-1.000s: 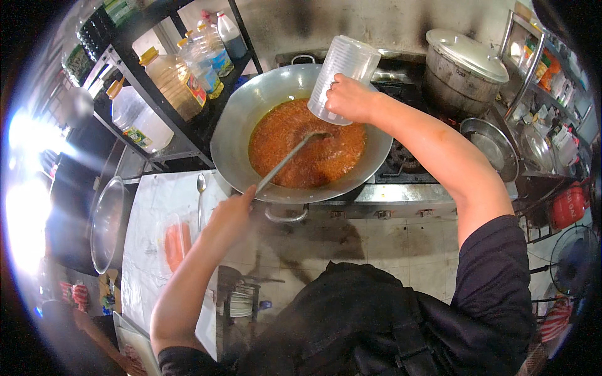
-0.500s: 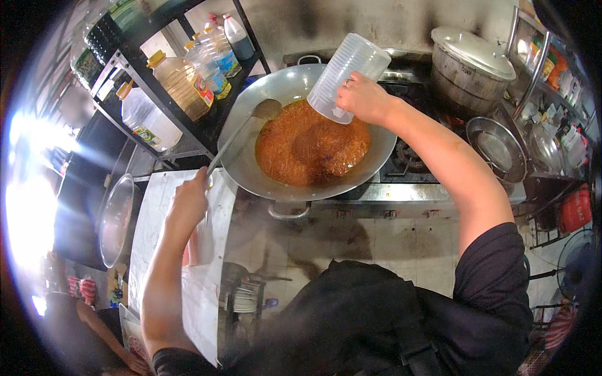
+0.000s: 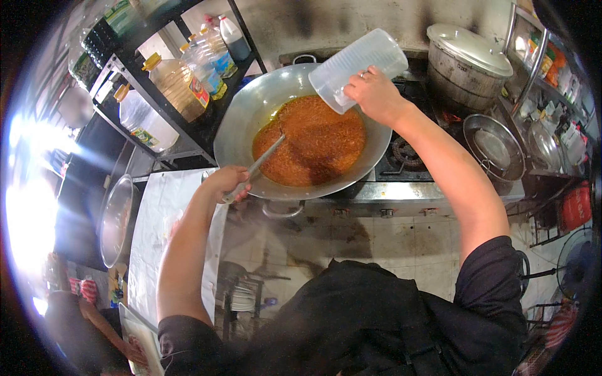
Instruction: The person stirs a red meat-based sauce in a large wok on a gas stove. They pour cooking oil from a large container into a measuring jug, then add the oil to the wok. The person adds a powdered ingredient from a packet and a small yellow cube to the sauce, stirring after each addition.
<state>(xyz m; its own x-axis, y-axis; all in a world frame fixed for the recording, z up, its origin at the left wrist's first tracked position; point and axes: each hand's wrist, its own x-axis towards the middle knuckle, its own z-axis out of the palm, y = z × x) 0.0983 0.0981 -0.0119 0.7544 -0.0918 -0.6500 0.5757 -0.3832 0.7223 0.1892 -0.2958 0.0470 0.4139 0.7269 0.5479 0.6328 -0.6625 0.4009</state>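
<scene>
My left hand [image 3: 229, 183] is closed around the handle of a long metal ladle [image 3: 268, 152]. The ladle's head is sunk out of sight in orange-red sauce [image 3: 326, 135], which fills the bottom of a large metal wok [image 3: 241, 119]. Above the wok's far right side, my right hand [image 3: 376, 94] grips a clear ribbed plastic pitcher [image 3: 351, 69]. The pitcher is tilted, its lower left end over the sauce; whether liquid is leaving it I cannot tell.
Right of the wok are a stove burner [image 3: 406, 152], a lidded pot [image 3: 470, 59] and metal pans [image 3: 495, 147]. A black shelf with plastic bottles [image 3: 179, 84] stands left, above a white-topped table [image 3: 150, 219]. Another person's arm [image 3: 106, 326] shows at lower left.
My left hand has moved right and toward the wok, and the ladle's head has gone from the wok's left wall into the sauce. The pitcher is tilted further toward horizontal.
</scene>
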